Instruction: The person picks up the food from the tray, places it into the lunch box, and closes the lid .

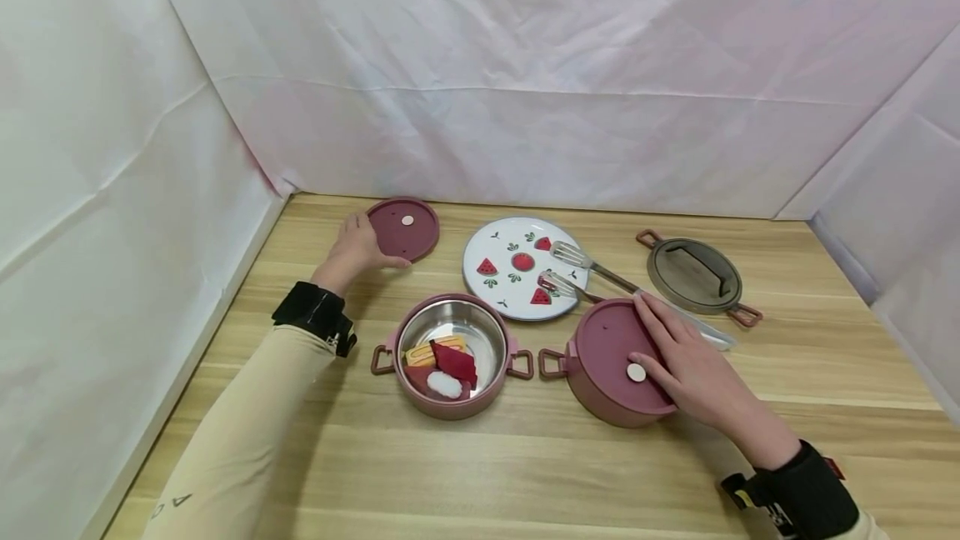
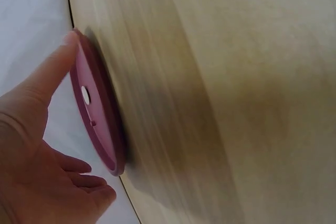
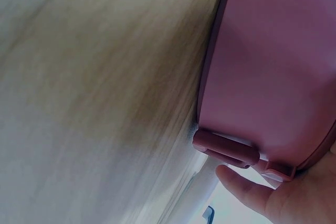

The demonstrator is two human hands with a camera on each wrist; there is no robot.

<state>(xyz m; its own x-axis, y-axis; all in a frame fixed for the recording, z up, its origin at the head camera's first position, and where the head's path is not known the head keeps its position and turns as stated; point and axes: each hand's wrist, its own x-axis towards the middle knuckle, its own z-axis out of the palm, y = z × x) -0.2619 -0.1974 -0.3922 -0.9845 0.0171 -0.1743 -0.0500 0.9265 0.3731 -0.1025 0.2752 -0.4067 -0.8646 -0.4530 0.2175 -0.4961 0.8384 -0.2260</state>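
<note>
At the back left, my left hand (image 1: 354,250) spreads around the near-left edge of a round plum pot lid (image 1: 386,233), which lies on the table. Its thumb tip touches the lid's rim (image 2: 113,150) in the left wrist view, while the other fingers bend loosely beside it. My right hand (image 1: 686,365) rests on the covered plum pot (image 1: 611,407), fingers laid over the top and thumb by the pale round knob (image 1: 636,372). An uncovered matching pot (image 1: 450,409) between the arms contains toy food: a yellow striped piece (image 1: 422,355), a red piece (image 1: 456,363) and a white-topped piece (image 1: 445,384).
Behind the pots lies a white plate (image 1: 498,298) with watermelon prints. A slotted turner (image 1: 572,255) and a fork-like utensil (image 1: 558,283) lean across it. A grey shallow pan (image 1: 693,277) with brown handles sits at the right back. White cloth walls (image 1: 525,140) enclose the table.
</note>
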